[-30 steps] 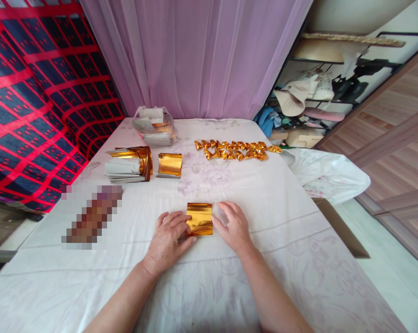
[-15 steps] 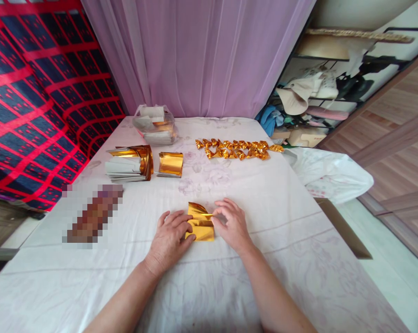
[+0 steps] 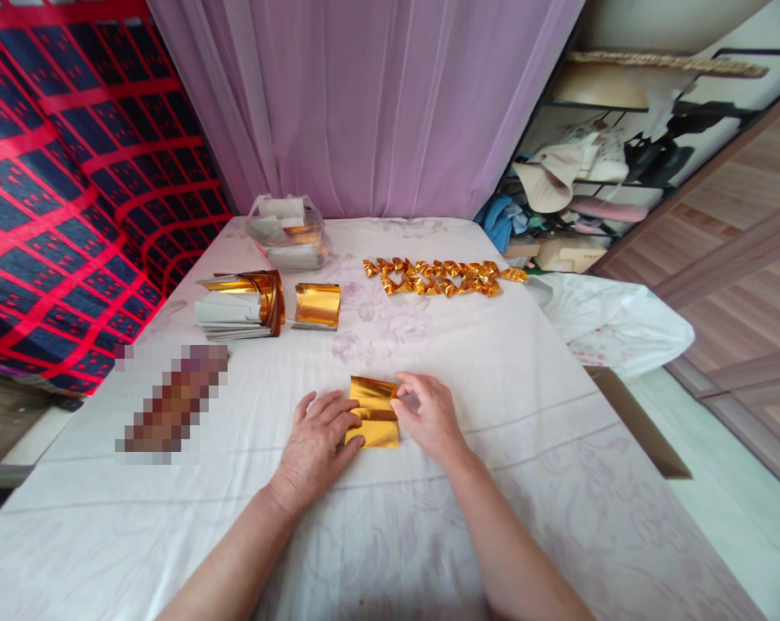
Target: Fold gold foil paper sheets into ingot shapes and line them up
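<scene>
A table draped in a white floral-print cloth (image 3: pixel 493 414) stands before a sheer lilac curtain (image 3: pixel 364 103), with a red-and-navy checked fabric (image 3: pixel 59 190) hanging to the left. At the near middle of the cloth lies a small square sheet of shiny gold foil paper (image 3: pixel 374 414), its far edge lifted and curled toward the person. The left hand (image 3: pixel 316 444) rests flat, fingers spread and lightly bent, its fingertips pressing down the sheet's left edge. The right hand (image 3: pixel 429 418) is loosely curled, thumb and forefinger pinching the folded far-right corner of the sheet. Farther back on the left sit a short gold foil roll (image 3: pixel 317 305) and, just beside it, a stack of white-backed gold sheets (image 3: pixel 238 306); behind these, a clear plastic bag of paper slips (image 3: pixel 287 235). To the right runs a row of folded gold foil pieces (image 3: pixel 438 278).
</scene>
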Motion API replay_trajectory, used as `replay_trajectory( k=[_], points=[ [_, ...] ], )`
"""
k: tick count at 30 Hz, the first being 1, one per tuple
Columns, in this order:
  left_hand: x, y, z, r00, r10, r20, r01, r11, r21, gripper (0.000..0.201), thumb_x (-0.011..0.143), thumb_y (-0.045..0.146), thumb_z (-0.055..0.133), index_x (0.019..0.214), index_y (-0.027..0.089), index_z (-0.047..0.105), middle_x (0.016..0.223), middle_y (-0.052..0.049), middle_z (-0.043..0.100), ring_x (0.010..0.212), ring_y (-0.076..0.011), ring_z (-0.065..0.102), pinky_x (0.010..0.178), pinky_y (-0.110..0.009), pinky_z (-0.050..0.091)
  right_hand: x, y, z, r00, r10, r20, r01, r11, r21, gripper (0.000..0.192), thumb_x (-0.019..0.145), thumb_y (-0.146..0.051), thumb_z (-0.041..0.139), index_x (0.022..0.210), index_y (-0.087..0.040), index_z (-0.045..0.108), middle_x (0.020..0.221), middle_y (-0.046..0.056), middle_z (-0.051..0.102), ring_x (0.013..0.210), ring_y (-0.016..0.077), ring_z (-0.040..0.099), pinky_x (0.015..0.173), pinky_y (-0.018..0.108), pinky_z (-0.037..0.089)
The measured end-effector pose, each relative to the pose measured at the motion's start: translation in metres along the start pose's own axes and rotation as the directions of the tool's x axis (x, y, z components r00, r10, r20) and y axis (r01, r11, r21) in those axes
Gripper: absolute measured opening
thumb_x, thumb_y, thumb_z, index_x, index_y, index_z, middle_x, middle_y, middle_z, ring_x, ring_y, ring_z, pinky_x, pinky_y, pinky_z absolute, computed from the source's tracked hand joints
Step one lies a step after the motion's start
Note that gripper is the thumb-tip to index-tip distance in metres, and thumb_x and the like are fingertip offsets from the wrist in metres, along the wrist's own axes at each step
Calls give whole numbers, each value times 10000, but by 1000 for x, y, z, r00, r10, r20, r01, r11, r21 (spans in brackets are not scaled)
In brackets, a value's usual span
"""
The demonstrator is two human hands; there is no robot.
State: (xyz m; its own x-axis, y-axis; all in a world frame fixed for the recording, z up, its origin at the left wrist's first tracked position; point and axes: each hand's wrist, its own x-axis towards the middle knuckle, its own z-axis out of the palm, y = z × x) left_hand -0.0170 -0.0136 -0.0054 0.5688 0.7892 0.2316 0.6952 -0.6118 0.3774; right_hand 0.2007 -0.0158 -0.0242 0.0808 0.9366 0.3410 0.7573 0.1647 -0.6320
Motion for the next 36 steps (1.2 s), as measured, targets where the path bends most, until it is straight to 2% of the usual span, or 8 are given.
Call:
replay_trajectory(
  k=[7, 11, 16, 20, 24, 27, 30, 36],
  points=[
    [0, 1, -2, 1000, 4, 26, -4, 1000, 22, 108, 870, 245, 599, 963, 249, 655, 1215, -42, 678, 1241, -303, 514, 1063, -577, 288, 4, 2, -9, 995, -69, 78, 66, 997, 41, 146, 783, -149, 574, 798, -238, 689, 777, 7, 722, 760, 182, 650, 749, 319, 480],
    [0, 1, -2, 1000, 7, 30, -8, 1000, 25, 101, 863, 237, 601, 952, 241, 649, 1206, -46, 682, 1237, -307, 516, 1066, -580, 280, 4, 0, -11, 995, -76, 59, 74, 997, 25, 98, 790, -184, 589, 801, -227, 677, 838, 31, 729, 822, 198, 657, 788, 332, 481],
    [0, 1, -2, 999, 24, 28, -25, 999, 30, 118, 870, 241, 594, 979, 251, 639, 1230, -37, 672, 1243, -307, 511, 1061, -580, 278, 2, -3, -11, 995, 3, 100, -9, 998, 62, 85, 780, -191, 571, 778, -228, 648, 767, 14, 717, 736, 176, 658, 716, 301, 487],
    [0, 3, -3, 1000, 21, 9, -22, 999, 26, 144, 870, 274, 600, 1008, 247, 632, 1222, -47, 675, 1238, -309, 511, 1065, -567, 276, -3, -7, -10, 986, 125, 107, -143, 973, 179, 176, 787, -225, 543, 936, -234, 637, 762, -12, 717, 699, 157, 659, 680, 277, 496],
    [0, 11, -5, 1000, 7, -25, -7, 1000, 28, 333, 874, 421, 591, 1142, 223, 598, 1212, -90, 671, 1221, -335, 516, 1032, -559, 308, -6, -9, -7, 973, 166, 158, -211, 917, 340, 310, 801, -245, 534, 1102, -226, 607, 712, -34, 684, 631, 133, 629, 640, 252, 495],
    [1, 18, -5, 998, 10, -64, -8, 999, 42, 467, 858, 541, 583, 1200, 222, 593, 1236, -114, 649, 1195, -338, 524, 1028, -547, 309, -7, -12, -4, 963, 187, 192, -256, 853, 455, 314, 808, -256, 547, 1112, -212, 613, 702, -28, 663, 609, 125, 614, 603, 236, 492],
    [2, 25, -5, 995, 18, -99, -13, 999, 50, 496, 839, 600, 579, 1159, 224, 625, 1230, -121, 634, 1132, -323, 546, 1005, -521, 329, -8, -18, -3, 953, 213, 217, -299, 787, 540, 300, 806, -280, 571, 1090, -198, 620, 673, -30, 646, 598, 127, 614, 593, 237, 503],
    [2, 32, -6, 986, -29, -164, 44, 995, 92, 417, 842, 521, 619, 1107, 202, 653, 1057, -109, 680, 937, -275, 597, 833, -432, 411, -8, -28, -6, 930, 229, 288, -362, 710, 604, 320, 787, -314, 595, 1084, -194, 617, 724, -6, 688, 643, 147, 655, 627, 264, 529]
  ],
)
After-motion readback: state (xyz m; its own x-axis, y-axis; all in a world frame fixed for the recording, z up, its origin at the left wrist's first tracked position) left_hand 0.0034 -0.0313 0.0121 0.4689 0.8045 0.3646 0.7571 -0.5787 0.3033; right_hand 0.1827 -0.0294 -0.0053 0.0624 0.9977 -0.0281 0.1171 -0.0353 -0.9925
